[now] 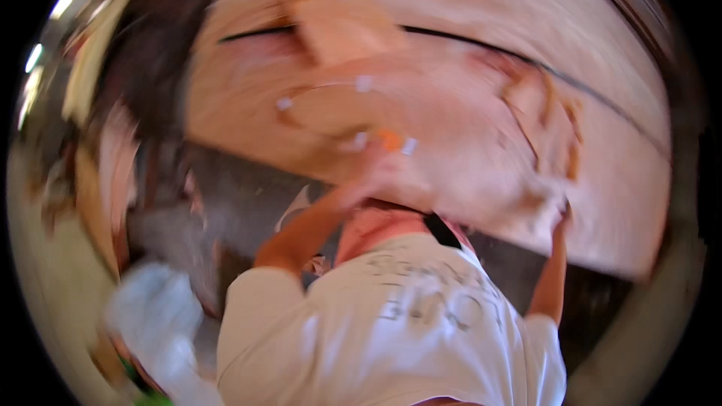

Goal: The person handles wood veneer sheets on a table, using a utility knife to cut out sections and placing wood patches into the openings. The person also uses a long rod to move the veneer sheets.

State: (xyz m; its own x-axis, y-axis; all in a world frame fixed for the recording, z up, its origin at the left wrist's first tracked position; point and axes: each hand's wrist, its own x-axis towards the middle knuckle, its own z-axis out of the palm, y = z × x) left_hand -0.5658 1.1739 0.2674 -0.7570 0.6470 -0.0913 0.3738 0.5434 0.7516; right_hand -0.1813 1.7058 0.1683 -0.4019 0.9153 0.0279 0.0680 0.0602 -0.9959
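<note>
Motion blur covers much of the view. My left hand (374, 171) is over the near edge of a wide tan tabletop (451, 105), just below a small orange thing (389, 140) with a white piece beside it. Its fingers are smeared, so any grip is hidden. Farther right, my right hand (562, 216) is by a blurred whitish thing (543, 189) at the near edge; its fingers do not show clearly. Beyond my left hand lies a thin curved outline with small white pieces (364, 83) along it.
A tan rectangular piece (346, 26) lies at the far left of the table, across a long dark line (466, 46). Several flat tan pieces (543, 116) lie on the right. A person in a pale blue head covering (154, 304) is at the lower left.
</note>
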